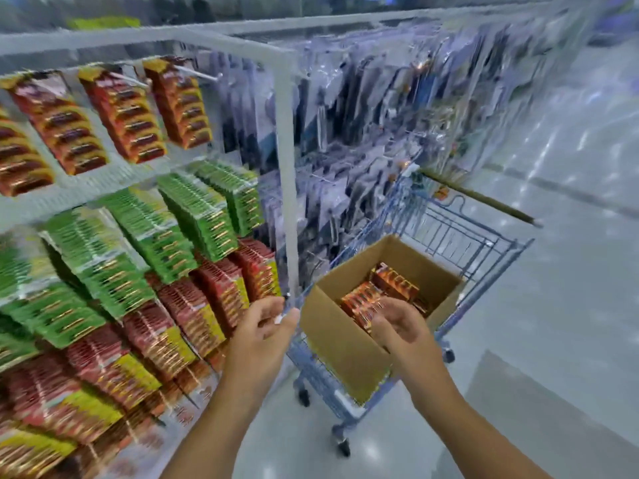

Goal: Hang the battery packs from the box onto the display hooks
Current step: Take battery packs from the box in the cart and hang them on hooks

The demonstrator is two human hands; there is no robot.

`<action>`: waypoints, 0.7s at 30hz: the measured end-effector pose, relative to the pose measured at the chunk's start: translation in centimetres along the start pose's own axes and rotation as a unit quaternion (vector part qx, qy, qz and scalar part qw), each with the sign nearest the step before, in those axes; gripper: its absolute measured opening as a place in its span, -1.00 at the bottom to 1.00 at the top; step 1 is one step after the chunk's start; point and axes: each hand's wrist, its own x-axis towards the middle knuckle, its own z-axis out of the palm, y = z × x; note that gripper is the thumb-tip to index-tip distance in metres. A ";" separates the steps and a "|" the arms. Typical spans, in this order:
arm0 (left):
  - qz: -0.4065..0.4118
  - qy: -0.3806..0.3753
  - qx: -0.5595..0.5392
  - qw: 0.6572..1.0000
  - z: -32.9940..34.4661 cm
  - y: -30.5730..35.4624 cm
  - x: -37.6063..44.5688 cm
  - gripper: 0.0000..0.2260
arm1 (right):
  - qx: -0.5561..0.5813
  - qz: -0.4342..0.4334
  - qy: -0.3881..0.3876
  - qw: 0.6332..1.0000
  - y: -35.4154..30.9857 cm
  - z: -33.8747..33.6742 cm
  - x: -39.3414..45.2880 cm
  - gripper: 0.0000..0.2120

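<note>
Head view: right hand [397, 326] reaches into the box [340, 335] on the cart [484, 243], fingers curled at the battery packs [380, 292]; grip unclear. Left hand [266, 319] hangs loosely curled. Lift one pack by its top edge.

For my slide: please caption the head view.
Right hand reaches into the box of battery packs beside the display.

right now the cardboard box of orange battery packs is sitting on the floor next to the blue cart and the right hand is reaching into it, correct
Not quite. The head view shows the cardboard box sitting in the blue cart, not on the floor beside it. The rest holds: the orange battery packs are inside the box, and the right hand is reaching into it.
</note>
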 end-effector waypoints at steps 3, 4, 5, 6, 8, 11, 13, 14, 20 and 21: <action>-0.013 -0.011 0.006 1.000 4.8 -0.6 3.5 -0.88 | -0.016 0.021 0.014 1.000 1.4 -3.2 4.2 -0.78; -0.019 -0.018 0.009 1.000 6.3 -1.0 4.8 -0.87 | -0.019 0.023 0.015 0.999 1.8 -3.9 5.7 -0.78; -0.025 -0.025 0.008 0.999 7.6 -1.2 6.3 -0.87 | -0.022 0.023 0.016 0.999 2.3 -4.6 7.3 -0.79; -0.031 -0.034 0.009 0.999 8.9 -1.6 7.7 -0.86 | -0.030 0.025 0.017 0.999 2.8 -5.2 8.8 -0.79; -0.040 -0.051 0.019 0.998 11.3 -2.0 10.7 -0.86 | -0.049 0.034 0.018 0.998 3.6 -6.3 11.6 -0.78; -0.043 -0.059 0.035 0.997 14.2 -2.2 14.3 -0.85 | -0.084 0.041 0.017 0.995 4.4 -7.8 15.0 -0.78; -0.056 -0.062 0.052 0.995 16.1 -2.3 16.4 -0.78 | -0.114 0.046 0.002 0.992 4.9 -8.9 17.5 -0.78; -0.067 -0.057 0.059 0.994 17.0 -2.4 17.2 -0.75 | -0.129 0.051 -0.006 0.990 5.2 -9.5 18.9 -0.79; -0.134 -0.003 0.065 0.989 22.4 -4.8 21.1 -0.72 | -0.223 0.079 -0.098 0.967 9.2 -12.1 28.7 -0.76; -0.147 0.015 0.067 0.987 23.5 -5.6 21.5 -0.71 | -0.244 0.079 -0.126 0.958 10.2 -12.5 30.4 -0.75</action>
